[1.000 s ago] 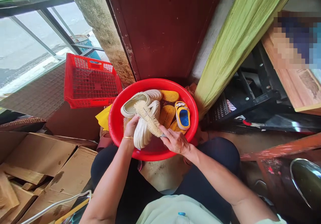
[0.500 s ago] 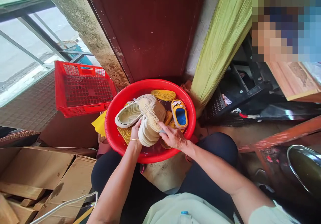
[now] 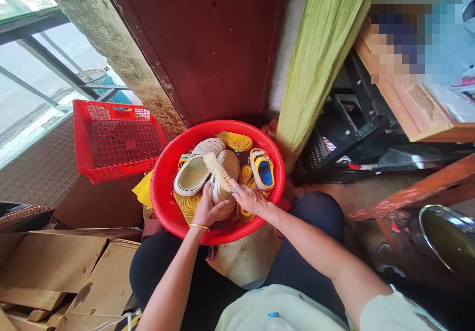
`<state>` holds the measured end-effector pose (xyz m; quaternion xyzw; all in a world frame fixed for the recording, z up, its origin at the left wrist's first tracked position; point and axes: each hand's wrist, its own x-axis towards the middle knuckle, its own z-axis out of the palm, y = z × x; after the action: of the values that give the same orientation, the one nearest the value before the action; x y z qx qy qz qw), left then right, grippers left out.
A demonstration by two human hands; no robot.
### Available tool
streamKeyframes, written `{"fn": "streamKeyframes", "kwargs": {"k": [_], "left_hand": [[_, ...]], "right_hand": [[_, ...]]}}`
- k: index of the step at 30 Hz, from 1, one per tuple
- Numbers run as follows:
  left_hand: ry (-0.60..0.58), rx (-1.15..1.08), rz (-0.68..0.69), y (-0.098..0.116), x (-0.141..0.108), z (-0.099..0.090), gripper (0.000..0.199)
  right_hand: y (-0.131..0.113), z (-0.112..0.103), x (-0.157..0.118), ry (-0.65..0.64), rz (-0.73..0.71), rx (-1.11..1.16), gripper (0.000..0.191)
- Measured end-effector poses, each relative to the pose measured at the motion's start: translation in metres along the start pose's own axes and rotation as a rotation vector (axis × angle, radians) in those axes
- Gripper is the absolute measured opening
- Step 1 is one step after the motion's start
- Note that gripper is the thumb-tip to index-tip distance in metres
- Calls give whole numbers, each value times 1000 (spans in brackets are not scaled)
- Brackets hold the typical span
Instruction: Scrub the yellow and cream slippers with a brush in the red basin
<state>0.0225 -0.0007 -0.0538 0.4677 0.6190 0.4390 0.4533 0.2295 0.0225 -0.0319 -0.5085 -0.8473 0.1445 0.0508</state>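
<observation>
Cream moulded slipper [image 3: 227,165] lies cupped in the left hand [image 3: 210,211], whose curled fingers [image 3: 218,213] grasp its lower end, apparently to brace it against the pressure of a pale, stiff-bristled brush [image 3: 218,171] resting on it just above those fingertips. The right hand [image 3: 250,198] is clenched over the brush's back, and its fingers [image 3: 245,196] hide most of the handle; only a small grey tip shows beside the forefinger.

Both hands work over a round red plastic basin [image 3: 163,207], which sits directly below the fingers and just before the person's dark-trousered knees [image 3: 319,217], probably so that it stays within easy reach. Left of the left fingers lies a second cream slipper with a ribbed beige insole [image 3: 193,175]. Beyond the right fingers stands a yellow-and-blue child's sandal [image 3: 262,169], and a yellow ridged sole [image 3: 235,141] lies past the brush's bristles.

The held slipper's underside is hidden by the left palm, and piled footwear covers most of the basin floor. A dark, glossy patch below the fingers may be water, but I cannot tell. Whether other footwear lies underneath is also hard to make out.
</observation>
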Motion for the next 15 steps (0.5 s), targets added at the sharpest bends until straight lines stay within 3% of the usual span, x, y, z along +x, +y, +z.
{"fn": "streamKeyframes", "kwargs": {"k": [2, 7, 11, 15], "left_hand": [[23, -41, -25, 7, 3, 4, 95], [41, -489, -210, 25, 13, 0, 60], [97, -636, -215, 23, 15, -7, 46], [101, -640, -167, 22, 22, -3, 47]], "right_hand": [[2, -1, 1, 44, -22, -7, 60], [5, -2, -10, 215, -207, -31, 55], [0, 2, -21, 265, -358, 13, 53], [13, -5, -7, 211, -185, 57, 54]]}}
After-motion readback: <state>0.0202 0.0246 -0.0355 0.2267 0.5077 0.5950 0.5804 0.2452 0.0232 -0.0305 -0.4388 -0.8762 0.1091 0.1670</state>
